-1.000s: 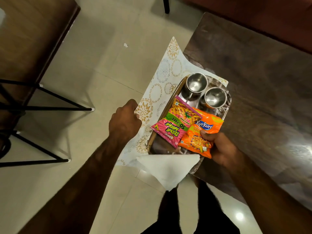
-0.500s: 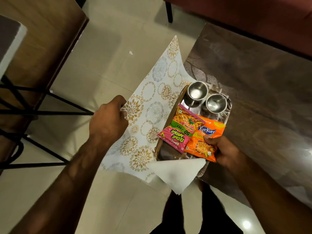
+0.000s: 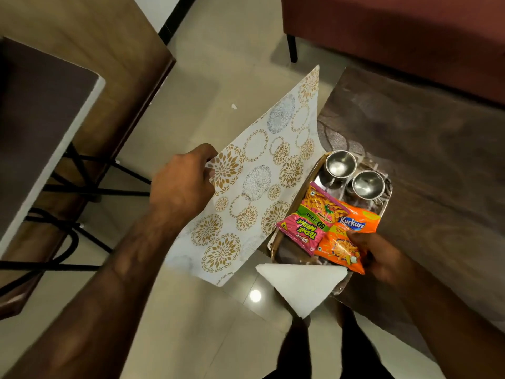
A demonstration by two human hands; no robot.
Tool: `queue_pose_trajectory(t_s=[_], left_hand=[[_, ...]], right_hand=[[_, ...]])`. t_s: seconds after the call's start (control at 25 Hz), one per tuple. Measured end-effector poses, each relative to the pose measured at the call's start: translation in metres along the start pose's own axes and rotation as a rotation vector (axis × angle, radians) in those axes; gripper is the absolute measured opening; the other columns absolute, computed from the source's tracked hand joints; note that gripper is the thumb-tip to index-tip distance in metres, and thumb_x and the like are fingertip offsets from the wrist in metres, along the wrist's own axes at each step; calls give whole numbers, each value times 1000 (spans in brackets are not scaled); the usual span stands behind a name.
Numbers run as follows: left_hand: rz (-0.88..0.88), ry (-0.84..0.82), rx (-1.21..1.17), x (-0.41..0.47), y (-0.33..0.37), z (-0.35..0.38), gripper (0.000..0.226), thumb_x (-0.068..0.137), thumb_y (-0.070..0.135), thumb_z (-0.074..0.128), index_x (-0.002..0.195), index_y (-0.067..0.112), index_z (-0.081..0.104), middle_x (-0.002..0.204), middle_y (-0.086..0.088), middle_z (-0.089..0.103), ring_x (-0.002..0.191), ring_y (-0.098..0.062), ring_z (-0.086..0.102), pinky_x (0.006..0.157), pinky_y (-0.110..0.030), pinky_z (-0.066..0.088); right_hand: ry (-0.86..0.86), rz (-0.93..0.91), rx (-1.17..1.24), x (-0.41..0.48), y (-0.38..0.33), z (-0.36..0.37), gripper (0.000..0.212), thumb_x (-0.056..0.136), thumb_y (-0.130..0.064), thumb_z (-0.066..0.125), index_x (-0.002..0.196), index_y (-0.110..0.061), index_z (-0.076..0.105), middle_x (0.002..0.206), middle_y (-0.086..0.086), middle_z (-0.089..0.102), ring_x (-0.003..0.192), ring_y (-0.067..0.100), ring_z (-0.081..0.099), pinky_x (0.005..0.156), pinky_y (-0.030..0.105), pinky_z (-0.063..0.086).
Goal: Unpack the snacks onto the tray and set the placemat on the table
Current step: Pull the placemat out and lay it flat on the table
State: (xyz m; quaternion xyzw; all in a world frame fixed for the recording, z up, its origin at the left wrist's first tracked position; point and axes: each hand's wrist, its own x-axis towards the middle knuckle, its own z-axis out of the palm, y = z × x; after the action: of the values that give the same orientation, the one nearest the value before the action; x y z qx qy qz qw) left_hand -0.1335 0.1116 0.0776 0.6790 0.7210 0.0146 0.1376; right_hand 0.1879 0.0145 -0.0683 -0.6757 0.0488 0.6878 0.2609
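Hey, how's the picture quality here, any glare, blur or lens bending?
Head view: dim, warm light; a lamp glare spot on the floor tiles; the right hand and left hand slightly motion-blurred; wide-angle bending at the edges; snack packets sharp and readable.

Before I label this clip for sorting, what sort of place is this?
Most likely a home living or dining room. A dark wooden table stands by a maroon sofa on a tiled floor, and a tray holds two steel cups and snack packets.
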Motion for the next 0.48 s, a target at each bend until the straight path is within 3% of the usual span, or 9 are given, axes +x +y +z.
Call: queue_pose_trajectory(t_s=[0.08, 0.12, 0.2, 0.28, 0.32, 0.4, 0.48], left_hand=[[0, -14, 7, -4, 8, -9, 26, 97, 18, 54, 121, 28, 60, 114, -3, 74, 96, -32, 68, 77, -45, 57], [9, -16, 25, -6, 12, -15, 29, 97, 18, 54, 122, 29, 59, 115, -2, 74, 96, -31, 68, 77, -44, 58], [28, 7, 89, -8, 17, -32, 34, 94, 19, 56, 125, 32, 56, 114, 0, 74, 95, -31, 69, 76, -43, 58], [41, 52, 150, -9, 20, -60, 36, 93, 20, 59, 125, 35, 53, 113, 2, 74, 92, -30, 69, 75, -43, 59], [47, 80, 168, -10, 20, -77, 38, 92, 20, 60, 125, 37, 52, 113, 3, 74, 91, -29, 69, 74, -43, 60], [70, 151, 174, -12, 22, -111, 41, 90, 15, 61, 124, 38, 53, 113, 5, 74, 92, -30, 70, 72, -41, 58], [115, 204, 146, -15, 27, -141, 43, 88, 13, 62, 122, 38, 56, 111, 5, 75, 93, -31, 70, 71, -41, 57]], right_hand=[[-29, 7, -3, -26, -3, -5, 22, 101, -14, 51, 114, -5, 66, 84, 19, 79, 63, 35, 77, 49, 45, 61], [-31, 2, -10, -36, -6, -9, 20, 101, -13, 47, 102, -3, 65, 75, 19, 77, 58, 34, 75, 45, 42, 60], [0, -59, -90, -53, -17, -21, 21, 99, -3, 44, 82, -6, 54, 59, 12, 68, 50, 21, 69, 46, 24, 57], [124, -208, -242, -71, -31, -38, 26, 100, 4, 48, 83, -15, 51, 45, -9, 63, 40, -1, 60, 55, 22, 49], [191, -302, -310, -83, -36, -46, 22, 100, 5, 51, 95, -16, 55, 49, -13, 66, 41, -7, 59, 62, 22, 46], [280, -464, -409, -101, -46, -54, 27, 97, 5, 60, 120, -7, 55, 86, 7, 74, 59, -9, 63, 83, 32, 50], [308, -585, -497, -116, -60, -52, 43, 91, 2, 70, 131, 0, 54, 113, 22, 65, 91, 7, 66, 98, 42, 48]])
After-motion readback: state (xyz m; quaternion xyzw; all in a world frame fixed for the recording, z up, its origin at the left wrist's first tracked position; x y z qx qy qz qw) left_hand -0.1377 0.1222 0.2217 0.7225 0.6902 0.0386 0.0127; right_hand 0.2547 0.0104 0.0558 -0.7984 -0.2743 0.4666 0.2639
